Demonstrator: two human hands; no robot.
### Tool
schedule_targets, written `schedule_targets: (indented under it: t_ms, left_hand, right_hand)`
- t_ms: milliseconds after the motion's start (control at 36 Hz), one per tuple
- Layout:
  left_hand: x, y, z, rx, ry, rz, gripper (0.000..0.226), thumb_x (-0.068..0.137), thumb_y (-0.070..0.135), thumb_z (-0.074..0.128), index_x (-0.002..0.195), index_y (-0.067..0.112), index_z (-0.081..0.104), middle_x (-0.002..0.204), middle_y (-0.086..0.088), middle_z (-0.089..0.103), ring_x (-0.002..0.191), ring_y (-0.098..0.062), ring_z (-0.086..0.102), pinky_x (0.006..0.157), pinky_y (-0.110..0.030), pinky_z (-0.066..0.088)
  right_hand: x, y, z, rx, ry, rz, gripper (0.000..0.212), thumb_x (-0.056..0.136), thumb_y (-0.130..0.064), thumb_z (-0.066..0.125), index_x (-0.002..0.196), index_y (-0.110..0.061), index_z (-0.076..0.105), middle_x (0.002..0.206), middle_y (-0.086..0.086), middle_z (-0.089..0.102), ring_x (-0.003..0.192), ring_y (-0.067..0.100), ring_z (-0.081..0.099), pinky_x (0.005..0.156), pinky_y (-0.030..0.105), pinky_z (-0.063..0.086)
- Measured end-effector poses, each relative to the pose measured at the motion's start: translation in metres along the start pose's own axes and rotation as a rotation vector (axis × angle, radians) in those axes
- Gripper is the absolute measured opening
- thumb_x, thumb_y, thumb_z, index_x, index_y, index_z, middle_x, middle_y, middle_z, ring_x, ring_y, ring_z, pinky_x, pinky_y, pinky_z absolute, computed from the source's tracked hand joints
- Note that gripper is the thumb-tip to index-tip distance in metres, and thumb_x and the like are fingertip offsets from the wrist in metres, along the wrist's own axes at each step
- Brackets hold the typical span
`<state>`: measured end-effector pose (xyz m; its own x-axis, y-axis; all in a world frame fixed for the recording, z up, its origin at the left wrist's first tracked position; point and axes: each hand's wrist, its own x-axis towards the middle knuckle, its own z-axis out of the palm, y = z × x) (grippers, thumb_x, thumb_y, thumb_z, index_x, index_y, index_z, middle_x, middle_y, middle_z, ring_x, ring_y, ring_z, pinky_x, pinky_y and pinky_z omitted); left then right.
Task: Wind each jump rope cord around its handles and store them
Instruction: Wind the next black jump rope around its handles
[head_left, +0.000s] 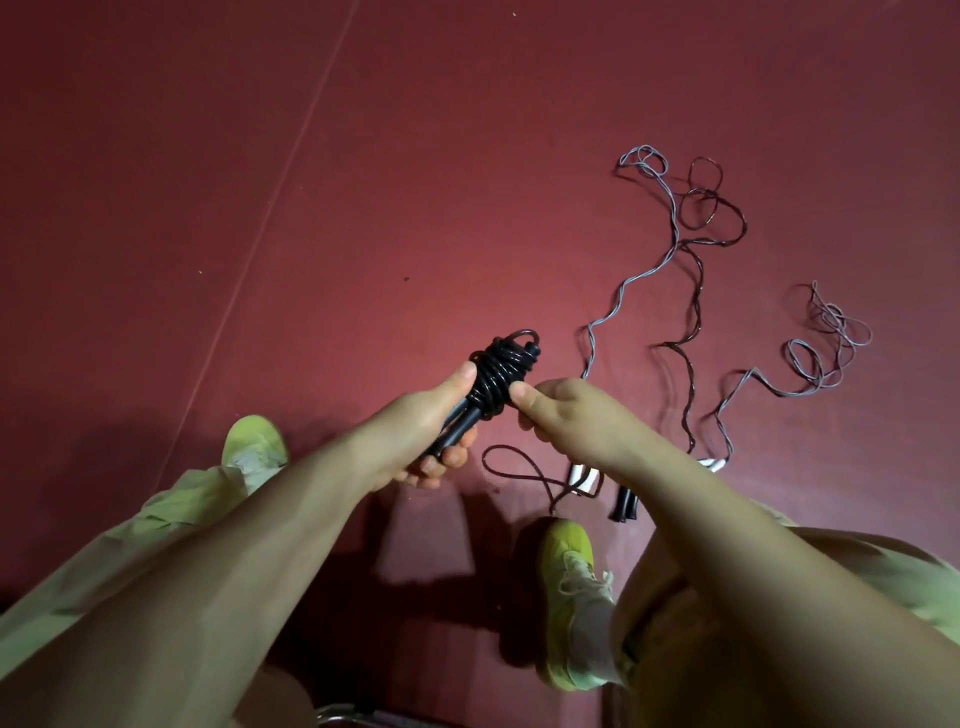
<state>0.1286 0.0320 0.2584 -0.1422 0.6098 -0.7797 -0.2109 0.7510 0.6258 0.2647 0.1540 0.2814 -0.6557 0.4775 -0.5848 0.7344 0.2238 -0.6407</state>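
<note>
Jump rope cord (501, 371) sits wound black around its handles (457, 428), mid-scene above the floor (260, 208). Your left hand (431, 431) grips the handles; your right hand (558, 410) pinches the coils. Loosen that pinch and the last loop probably springs free.

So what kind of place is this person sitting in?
Probably a gym or exercise room, though only the floor shows. The dark red floor looks like sports matting with a seam, loose jump ropes lie across it, and the person wears yellow-green trainers.
</note>
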Motion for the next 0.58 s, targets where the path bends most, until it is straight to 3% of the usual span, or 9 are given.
schedule_targets:
  t_ms: [139,222,306,389,472,583]
  left_hand:
    - [0.007,-0.005,-0.002,0.078,0.092,0.092,0.064,0.085,0.073,0.034,0.067,0.015,0.055,0.049,0.004,0.050,0.040,-0.012,0.034,0.050,-0.025,0.030]
    - [0.013,-0.009,-0.003,0.195,0.186,0.135,0.071,0.065,0.085,0.034,0.063,0.018,0.055,0.046,0.009,0.050,0.045,-0.015,0.041,0.055,-0.029,0.035]
    - [0.017,-0.012,-0.004,0.335,0.337,0.214,0.074,0.059,0.086,0.029,0.064,0.018,0.056,0.056,0.004,0.055,0.058,-0.022,0.053,0.066,-0.036,0.045]
    - [0.018,-0.012,-0.008,0.328,0.340,0.216,0.075,0.059,0.087,0.033,0.069,0.016,0.058,0.062,0.003,0.056,0.060,-0.021,0.052,0.065,-0.036,0.043]
    - [0.017,-0.012,-0.009,0.280,0.277,0.183,0.072,0.053,0.085,0.040,0.071,0.017,0.059,0.064,0.004,0.059,0.061,-0.017,0.050,0.064,-0.032,0.038]
    - [0.016,-0.013,-0.004,0.434,0.350,0.228,0.069,0.058,0.081,0.046,0.068,0.013,0.056,0.064,0.002,0.056,0.063,-0.020,0.052,0.062,-0.033,0.036]
  right_hand:
    - [0.001,0.000,0.002,0.016,0.030,0.026,0.044,0.097,-0.049,0.046,0.068,-0.017,0.057,0.064,-0.003,0.053,0.050,0.010,0.043,0.052,0.024,0.034]
    - [0.002,0.001,0.002,0.059,0.043,0.036,0.044,0.095,-0.049,0.049,0.068,-0.016,0.059,0.059,0.000,0.049,0.047,0.014,0.039,0.050,0.025,0.033]
    - [0.002,0.001,0.003,0.184,-0.009,0.035,0.035,0.096,-0.041,0.052,0.079,-0.013,0.064,0.055,-0.005,0.042,0.042,0.011,0.032,0.045,0.025,0.028]
    - [0.003,0.000,0.003,0.362,-0.079,0.055,0.033,0.098,-0.035,0.048,0.088,-0.008,0.063,0.055,-0.005,0.033,0.042,0.009,0.023,0.044,0.025,0.018]
    - [0.003,0.000,0.005,0.359,-0.066,0.094,0.048,0.096,-0.050,0.045,0.088,-0.007,0.065,0.052,-0.007,0.032,0.041,0.009,0.023,0.044,0.025,0.018]
    - [0.001,0.002,0.011,0.281,-0.002,0.149,0.064,0.085,-0.070,0.044,0.080,-0.010,0.066,0.043,-0.013,0.035,0.038,0.009,0.029,0.044,0.024,0.024]
